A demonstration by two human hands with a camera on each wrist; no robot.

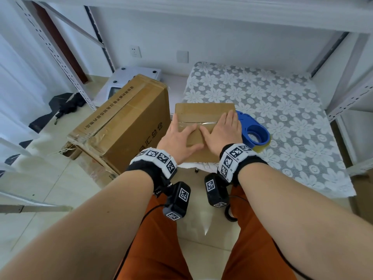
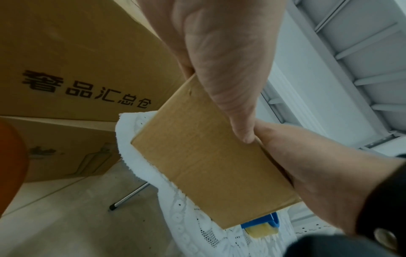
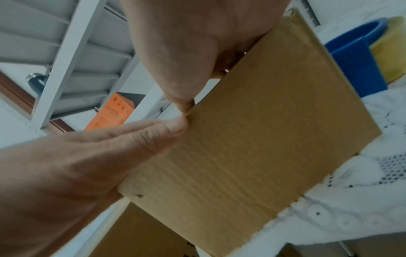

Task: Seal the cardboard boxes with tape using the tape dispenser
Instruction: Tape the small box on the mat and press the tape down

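You are working in bright, even daylight in the head view, with only soft shadows and straight shelf rails bowing at the edges. Glare is glinting off the tape strip (image 1: 198,123) on the small box (image 1: 203,113). Your wrist views are looking dimmer, softer and grainier, and the nearest skin is blurring.

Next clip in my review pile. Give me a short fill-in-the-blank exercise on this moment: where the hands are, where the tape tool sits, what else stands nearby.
1. Both hands lie flat on top of the small ____ box.
2. The tape dispenser, lying on the lace tablecloth by the right hand, is coloured ____.
3. A strip of clear ____ runs across the small box's top, between the left hand and the right hand.
4. The large printed box stands on the ____.

Missing words: cardboard; blue; tape; floor
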